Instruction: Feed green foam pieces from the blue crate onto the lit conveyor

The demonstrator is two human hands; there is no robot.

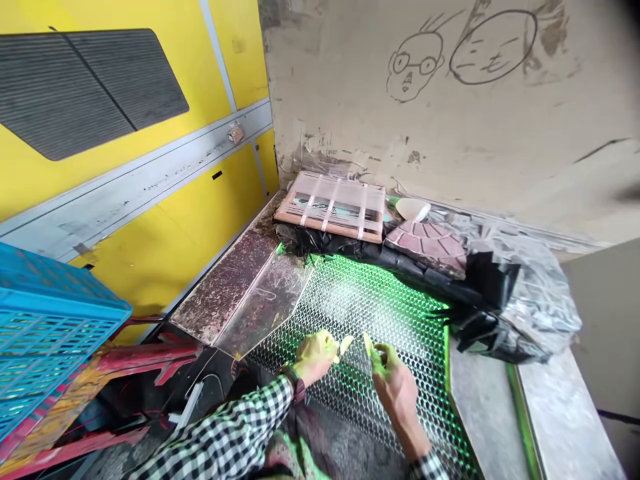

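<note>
Lightly, both hands [315,357] [395,390] (green-smeared) pinch pale slivers [346,344] — over hexagonal mesh [370,300].

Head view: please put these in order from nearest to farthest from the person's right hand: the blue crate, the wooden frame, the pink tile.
From the right hand:
1. Pink tile, straight ahead, lying on black plastic at the back.
2. Wooden frame, farther back and to the left, by the wall.
3. Blue crate, far off at the left edge of the view.

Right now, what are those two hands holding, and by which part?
The left hand pinches a small pale piece by its end; the right hand pinches a second pale piece likewise.
</note>
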